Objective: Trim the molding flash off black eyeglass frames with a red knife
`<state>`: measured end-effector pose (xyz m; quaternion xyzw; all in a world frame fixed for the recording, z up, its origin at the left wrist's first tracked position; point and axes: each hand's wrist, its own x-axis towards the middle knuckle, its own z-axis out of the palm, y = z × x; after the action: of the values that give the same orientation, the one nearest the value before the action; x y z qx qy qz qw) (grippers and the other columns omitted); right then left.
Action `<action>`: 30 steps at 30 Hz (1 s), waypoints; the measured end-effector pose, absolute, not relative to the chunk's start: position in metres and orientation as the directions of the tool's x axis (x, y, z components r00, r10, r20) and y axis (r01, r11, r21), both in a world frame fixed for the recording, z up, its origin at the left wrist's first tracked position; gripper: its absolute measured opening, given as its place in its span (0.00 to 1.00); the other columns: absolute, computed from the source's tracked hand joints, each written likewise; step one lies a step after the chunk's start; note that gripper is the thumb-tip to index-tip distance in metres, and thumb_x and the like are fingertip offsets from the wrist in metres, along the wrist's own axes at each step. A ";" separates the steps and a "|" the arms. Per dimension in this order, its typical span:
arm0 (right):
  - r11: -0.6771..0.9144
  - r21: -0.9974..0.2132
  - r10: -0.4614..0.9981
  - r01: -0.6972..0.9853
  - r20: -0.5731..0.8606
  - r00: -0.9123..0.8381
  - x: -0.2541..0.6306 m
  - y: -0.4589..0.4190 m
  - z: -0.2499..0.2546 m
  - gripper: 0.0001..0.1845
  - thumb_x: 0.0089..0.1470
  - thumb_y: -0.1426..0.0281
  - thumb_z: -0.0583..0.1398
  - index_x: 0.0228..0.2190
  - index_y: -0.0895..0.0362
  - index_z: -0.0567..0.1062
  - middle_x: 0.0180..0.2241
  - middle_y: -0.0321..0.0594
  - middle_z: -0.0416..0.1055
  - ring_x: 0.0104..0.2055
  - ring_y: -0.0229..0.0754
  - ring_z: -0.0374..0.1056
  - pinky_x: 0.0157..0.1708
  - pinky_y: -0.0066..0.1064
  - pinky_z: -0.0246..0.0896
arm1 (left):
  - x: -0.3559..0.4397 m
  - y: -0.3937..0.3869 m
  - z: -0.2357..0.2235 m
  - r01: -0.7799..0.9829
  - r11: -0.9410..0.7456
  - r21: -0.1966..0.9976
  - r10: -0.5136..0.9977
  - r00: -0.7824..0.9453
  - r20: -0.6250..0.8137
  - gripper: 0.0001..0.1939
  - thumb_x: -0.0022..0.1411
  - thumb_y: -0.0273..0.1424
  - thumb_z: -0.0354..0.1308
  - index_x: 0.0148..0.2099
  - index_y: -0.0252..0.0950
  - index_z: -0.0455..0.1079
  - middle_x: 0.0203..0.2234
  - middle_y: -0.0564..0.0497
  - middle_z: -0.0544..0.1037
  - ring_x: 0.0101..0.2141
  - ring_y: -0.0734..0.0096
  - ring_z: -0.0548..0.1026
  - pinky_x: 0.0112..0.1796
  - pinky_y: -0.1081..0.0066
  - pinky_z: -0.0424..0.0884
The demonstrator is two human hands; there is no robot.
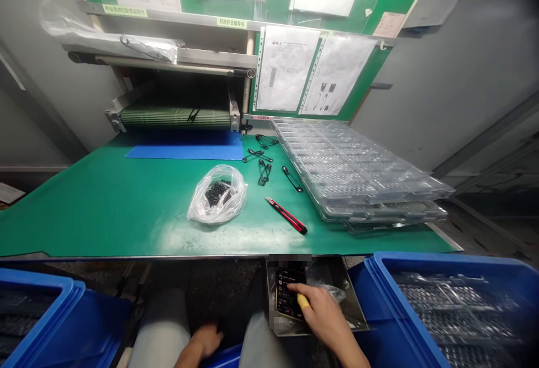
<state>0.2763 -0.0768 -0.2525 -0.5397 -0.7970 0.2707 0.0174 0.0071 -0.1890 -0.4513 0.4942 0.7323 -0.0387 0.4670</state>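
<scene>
My right hand (314,303) reaches into an open metal drawer (357,317) under the table edge. Its index finger is stretched out onto the screen of a phone (287,292) lying there, and a yellow cover sits on one digit. The hand is open and does not grip the phone. Low between my knees hangs my left hand (205,341), its fingers loosely bent and partly in shadow, with nothing visible in them. Crumpled clear plastic (332,291) lies in the drawer beside the phone.
On the green table (105,199) are a clear bag of small black parts (219,194), a red box cutter (286,215), several black safety pins (264,171) and stacked clear trays (357,171). A conveyor (177,116) stands behind. Blue bins flank me, left (92,323) and right (396,300).
</scene>
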 end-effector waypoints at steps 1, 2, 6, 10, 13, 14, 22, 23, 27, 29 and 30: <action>0.267 -0.451 0.875 0.852 -0.257 -0.410 0.277 -0.077 -0.254 0.29 0.48 0.78 0.49 0.48 0.53 0.76 0.48 0.37 0.74 0.51 0.48 0.68 0.51 0.38 0.58 | 0.007 -0.189 -0.451 0.760 0.508 0.404 0.688 -0.076 -0.722 0.19 0.64 0.38 0.55 0.54 0.35 0.66 0.53 0.43 0.69 0.51 0.58 0.69 0.51 0.51 0.66; 0.262 -0.450 0.881 0.854 -0.250 -0.402 0.277 -0.076 -0.255 0.29 0.48 0.78 0.48 0.49 0.54 0.75 0.49 0.39 0.74 0.51 0.48 0.68 0.52 0.38 0.58 | 0.007 -0.189 -0.450 0.761 0.508 0.403 0.687 -0.077 -0.722 0.19 0.64 0.38 0.55 0.54 0.35 0.66 0.52 0.44 0.70 0.51 0.58 0.69 0.51 0.51 0.66; 0.235 -0.442 0.903 0.866 -0.229 -0.362 0.279 -0.075 -0.262 0.28 0.52 0.77 0.47 0.53 0.61 0.71 0.48 0.47 0.73 0.53 0.49 0.67 0.54 0.39 0.56 | 0.007 -0.189 -0.447 0.764 0.507 0.400 0.687 -0.078 -0.723 0.18 0.64 0.38 0.55 0.53 0.35 0.66 0.52 0.44 0.70 0.50 0.59 0.70 0.51 0.52 0.67; 0.228 -0.450 0.908 0.863 -0.222 -0.356 0.280 -0.074 -0.264 0.26 0.56 0.74 0.46 0.55 0.60 0.68 0.46 0.49 0.74 0.54 0.50 0.66 0.53 0.38 0.57 | 0.008 -0.189 -0.444 0.764 0.504 0.402 0.693 -0.080 -0.716 0.18 0.64 0.38 0.55 0.54 0.35 0.66 0.52 0.44 0.69 0.51 0.58 0.69 0.51 0.52 0.67; 0.230 -0.459 0.904 0.858 -0.225 -0.363 0.280 -0.074 -0.265 0.26 0.57 0.74 0.46 0.55 0.58 0.67 0.45 0.47 0.75 0.54 0.49 0.66 0.52 0.36 0.58 | 0.008 -0.189 -0.442 0.764 0.504 0.404 0.695 -0.080 -0.715 0.19 0.64 0.38 0.55 0.54 0.35 0.66 0.52 0.44 0.69 0.51 0.58 0.69 0.51 0.52 0.67; 0.226 -0.460 0.905 0.859 -0.227 -0.359 0.280 -0.074 -0.265 0.26 0.58 0.73 0.46 0.55 0.58 0.67 0.45 0.47 0.75 0.53 0.49 0.67 0.51 0.36 0.58 | 0.008 -0.189 -0.442 0.763 0.504 0.405 0.695 -0.079 -0.715 0.19 0.64 0.37 0.55 0.54 0.35 0.66 0.52 0.44 0.69 0.51 0.58 0.69 0.51 0.52 0.67; 0.207 -0.480 0.908 0.852 -0.231 -0.351 0.280 -0.073 -0.264 0.26 0.59 0.73 0.45 0.56 0.60 0.66 0.48 0.50 0.73 0.52 0.51 0.68 0.47 0.37 0.60 | 0.008 -0.189 -0.443 0.766 0.497 0.408 0.697 -0.072 -0.713 0.19 0.64 0.37 0.55 0.54 0.35 0.65 0.53 0.43 0.69 0.51 0.58 0.69 0.51 0.51 0.67; 0.220 -0.491 0.903 0.843 -0.225 -0.366 0.280 -0.073 -0.263 0.26 0.59 0.73 0.45 0.56 0.59 0.66 0.48 0.49 0.73 0.51 0.49 0.68 0.48 0.36 0.60 | 0.008 -0.189 -0.442 0.766 0.497 0.408 0.696 -0.072 -0.714 0.19 0.64 0.37 0.55 0.54 0.35 0.65 0.53 0.43 0.68 0.51 0.57 0.69 0.51 0.51 0.66; 0.262 -0.519 0.879 0.813 -0.219 -0.423 0.280 -0.076 -0.256 0.27 0.55 0.75 0.47 0.55 0.55 0.69 0.50 0.43 0.73 0.49 0.47 0.69 0.49 0.36 0.59 | 0.008 -0.189 -0.442 0.765 0.498 0.409 0.695 -0.070 -0.715 0.19 0.64 0.37 0.55 0.55 0.35 0.65 0.53 0.43 0.68 0.51 0.57 0.69 0.51 0.51 0.66; 0.275 -0.524 0.864 0.806 -0.232 -0.446 0.279 -0.078 -0.253 0.27 0.53 0.77 0.48 0.51 0.52 0.73 0.48 0.40 0.74 0.49 0.48 0.69 0.49 0.37 0.59 | 0.008 -0.189 -0.441 0.765 0.498 0.409 0.696 -0.071 -0.714 0.19 0.64 0.37 0.55 0.55 0.35 0.65 0.53 0.43 0.68 0.51 0.57 0.69 0.51 0.51 0.66; 0.280 -0.524 0.858 0.804 -0.240 -0.455 0.278 -0.078 -0.252 0.26 0.52 0.77 0.49 0.49 0.51 0.75 0.47 0.38 0.75 0.49 0.48 0.69 0.49 0.38 0.59 | 0.008 -0.189 -0.441 0.765 0.498 0.409 0.697 -0.072 -0.713 0.19 0.64 0.37 0.55 0.55 0.35 0.65 0.53 0.43 0.68 0.52 0.57 0.69 0.51 0.51 0.66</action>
<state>0.2784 -0.0782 -0.2524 -0.5202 -0.7988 0.2990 0.0447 0.0079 -0.1890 -0.4411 0.4997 0.7313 -0.0364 0.4628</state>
